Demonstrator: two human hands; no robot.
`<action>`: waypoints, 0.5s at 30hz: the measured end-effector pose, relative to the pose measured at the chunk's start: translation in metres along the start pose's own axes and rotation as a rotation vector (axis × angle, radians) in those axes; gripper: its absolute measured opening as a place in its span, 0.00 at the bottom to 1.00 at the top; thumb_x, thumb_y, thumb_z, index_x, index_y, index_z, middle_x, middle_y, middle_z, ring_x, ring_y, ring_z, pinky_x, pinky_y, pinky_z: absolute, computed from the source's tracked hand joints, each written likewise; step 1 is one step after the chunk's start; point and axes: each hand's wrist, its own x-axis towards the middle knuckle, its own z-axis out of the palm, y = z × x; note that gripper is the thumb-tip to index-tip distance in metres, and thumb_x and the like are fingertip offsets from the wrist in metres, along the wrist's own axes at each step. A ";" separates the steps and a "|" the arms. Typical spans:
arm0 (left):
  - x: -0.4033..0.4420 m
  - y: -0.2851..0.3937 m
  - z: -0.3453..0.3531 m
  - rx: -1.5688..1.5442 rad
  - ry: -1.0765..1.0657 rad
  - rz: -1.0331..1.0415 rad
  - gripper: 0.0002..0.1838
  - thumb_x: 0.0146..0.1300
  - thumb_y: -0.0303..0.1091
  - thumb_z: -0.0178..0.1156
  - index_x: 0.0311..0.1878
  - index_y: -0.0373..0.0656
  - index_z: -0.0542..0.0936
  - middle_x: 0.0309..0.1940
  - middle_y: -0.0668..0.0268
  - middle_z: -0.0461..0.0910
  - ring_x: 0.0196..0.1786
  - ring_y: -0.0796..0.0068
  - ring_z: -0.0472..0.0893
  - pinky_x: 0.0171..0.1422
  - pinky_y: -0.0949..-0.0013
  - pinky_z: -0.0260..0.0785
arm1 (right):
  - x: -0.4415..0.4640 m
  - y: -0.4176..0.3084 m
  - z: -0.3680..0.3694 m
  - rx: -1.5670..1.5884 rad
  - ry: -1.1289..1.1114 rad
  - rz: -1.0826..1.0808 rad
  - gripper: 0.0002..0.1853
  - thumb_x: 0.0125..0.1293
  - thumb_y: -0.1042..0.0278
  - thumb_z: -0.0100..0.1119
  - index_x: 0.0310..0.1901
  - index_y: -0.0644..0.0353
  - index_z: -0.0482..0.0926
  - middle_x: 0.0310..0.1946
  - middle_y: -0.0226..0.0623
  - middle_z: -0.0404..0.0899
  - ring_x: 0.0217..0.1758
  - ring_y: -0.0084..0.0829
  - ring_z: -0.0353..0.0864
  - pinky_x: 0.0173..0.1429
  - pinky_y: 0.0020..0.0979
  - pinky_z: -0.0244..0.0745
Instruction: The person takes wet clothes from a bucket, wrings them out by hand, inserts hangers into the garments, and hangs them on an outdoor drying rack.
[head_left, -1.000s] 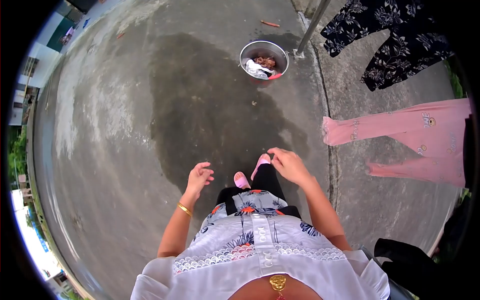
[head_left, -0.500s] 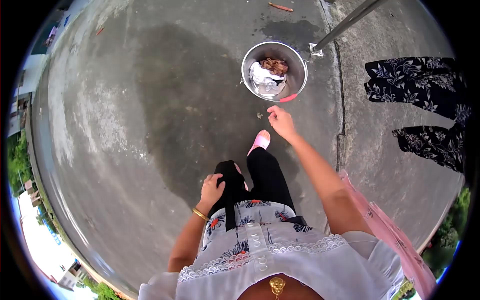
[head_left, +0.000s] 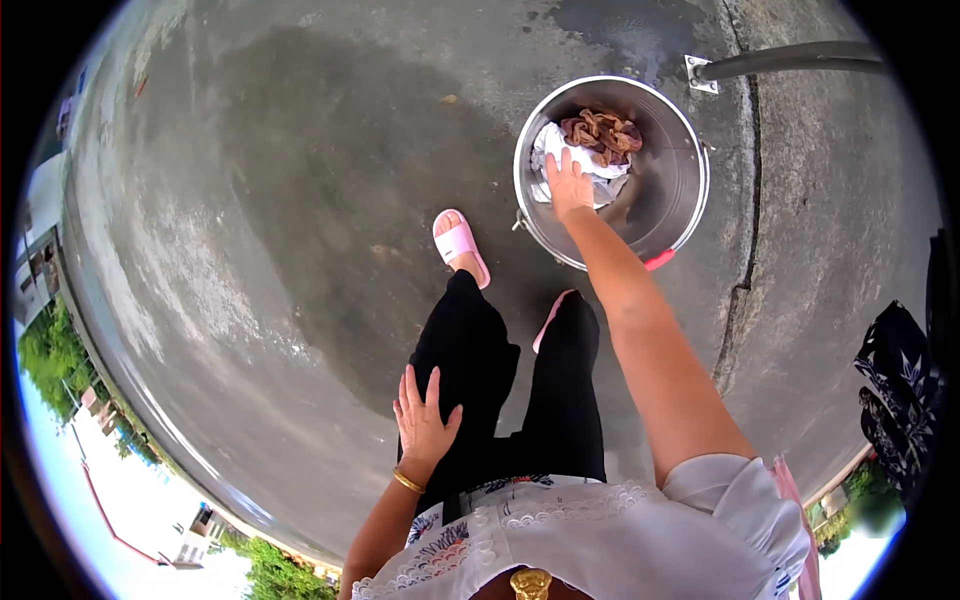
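Note:
My right hand reaches over the near rim of a metal bucket, fingers stretched toward the white cloth inside. Whether the fingertips touch that cloth, I cannot tell. A crumpled brown cloth lies beside the white one, on the far side. The bucket's handle is folded down, its red grip resting at the near right rim. My left hand lies open with spread fingers on the thigh of my black trousers; it holds nothing.
A metal pole on a bolted base plate stands right of the bucket. Dark floral garments hang at the far right. A crack runs along the concrete floor. My feet wear pink slippers.
I have come nearer the bucket, with my left foot forward. My right hand has moved from outside the bucket to over its inside, its fingers now extended. My left hand's fingers have spread.

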 end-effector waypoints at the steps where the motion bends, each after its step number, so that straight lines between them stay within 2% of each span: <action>1: 0.007 -0.004 -0.009 0.018 0.015 0.002 0.38 0.47 0.41 0.60 0.63 0.51 0.56 0.62 0.47 0.48 0.63 0.47 0.53 0.60 0.44 0.51 | 0.018 -0.002 0.006 0.057 -0.166 0.026 0.29 0.53 0.73 0.48 0.60 0.48 0.57 0.61 0.45 0.52 0.53 0.39 0.66 0.48 0.36 0.70; 2: 0.013 -0.010 -0.018 0.036 0.006 -0.002 0.38 0.47 0.41 0.60 0.63 0.51 0.56 0.62 0.47 0.48 0.63 0.47 0.53 0.60 0.44 0.51 | 0.027 -0.004 0.011 -0.033 -0.115 -0.025 0.28 0.55 0.72 0.46 0.60 0.48 0.57 0.61 0.45 0.53 0.48 0.38 0.71 0.42 0.34 0.73; 4: 0.029 -0.020 -0.034 0.000 0.022 0.024 0.37 0.47 0.41 0.60 0.62 0.51 0.58 0.62 0.47 0.50 0.62 0.48 0.54 0.60 0.47 0.52 | 0.048 -0.005 0.037 -0.119 -0.169 -0.008 0.23 0.55 0.70 0.47 0.56 0.48 0.62 0.58 0.44 0.57 0.38 0.35 0.76 0.34 0.32 0.75; 5: 0.035 -0.024 -0.041 -0.003 0.019 0.031 0.37 0.46 0.40 0.60 0.62 0.50 0.59 0.61 0.47 0.51 0.62 0.48 0.55 0.60 0.50 0.52 | 0.054 -0.002 0.049 -0.171 -0.184 -0.034 0.16 0.55 0.69 0.47 0.48 0.50 0.69 0.52 0.41 0.64 0.30 0.33 0.78 0.28 0.32 0.75; 6: 0.040 -0.029 -0.045 0.008 0.014 0.029 0.37 0.46 0.40 0.60 0.62 0.50 0.59 0.61 0.47 0.51 0.62 0.48 0.55 0.60 0.50 0.52 | 0.054 0.003 0.059 -0.274 -0.140 -0.120 0.11 0.55 0.69 0.47 0.41 0.50 0.72 0.41 0.37 0.70 0.27 0.32 0.79 0.27 0.31 0.74; 8: 0.046 -0.033 -0.054 0.008 -0.022 0.049 0.37 0.46 0.40 0.60 0.62 0.49 0.58 0.62 0.48 0.51 0.61 0.48 0.56 0.60 0.49 0.51 | 0.059 0.013 0.066 -0.185 -0.321 -0.302 0.11 0.56 0.68 0.46 0.42 0.51 0.71 0.38 0.38 0.72 0.28 0.34 0.79 0.25 0.35 0.73; 9: 0.049 -0.033 -0.058 0.010 -0.030 0.052 0.37 0.46 0.40 0.60 0.62 0.49 0.58 0.62 0.48 0.51 0.61 0.48 0.56 0.60 0.49 0.51 | 0.053 0.015 0.064 -0.183 -0.328 -0.298 0.11 0.56 0.68 0.46 0.42 0.51 0.71 0.38 0.38 0.72 0.28 0.34 0.79 0.25 0.35 0.73; 11: 0.052 -0.027 -0.064 0.036 -0.033 0.051 0.34 0.47 0.38 0.60 0.60 0.47 0.61 0.61 0.50 0.53 0.61 0.48 0.57 0.60 0.48 0.51 | 0.022 0.022 0.025 0.055 -0.183 -0.234 0.07 0.55 0.70 0.47 0.36 0.51 0.71 0.31 0.36 0.73 0.29 0.34 0.79 0.27 0.35 0.73; 12: 0.056 -0.024 -0.065 0.026 -0.033 0.061 0.34 0.47 0.38 0.60 0.60 0.47 0.61 0.61 0.50 0.53 0.61 0.48 0.57 0.60 0.48 0.51 | 0.007 0.026 0.010 0.190 -0.127 -0.161 0.07 0.52 0.72 0.49 0.34 0.51 0.70 0.30 0.37 0.72 0.30 0.36 0.78 0.29 0.38 0.73; 14: 0.064 -0.018 -0.065 -0.066 0.117 0.252 0.30 0.47 0.36 0.60 0.56 0.45 0.66 0.60 0.52 0.55 0.60 0.48 0.58 0.60 0.49 0.52 | -0.025 0.038 -0.037 0.405 -0.099 -0.057 0.13 0.44 0.74 0.55 0.34 0.52 0.69 0.30 0.35 0.70 0.34 0.40 0.76 0.34 0.38 0.72; 15: 0.068 -0.008 -0.065 -0.309 0.120 0.248 0.25 0.49 0.34 0.59 0.53 0.43 0.70 0.57 0.52 0.61 0.57 0.52 0.63 0.59 0.53 0.56 | -0.044 0.045 -0.061 0.519 -0.065 -0.023 0.13 0.42 0.75 0.55 0.32 0.54 0.69 0.29 0.35 0.70 0.34 0.41 0.75 0.36 0.38 0.71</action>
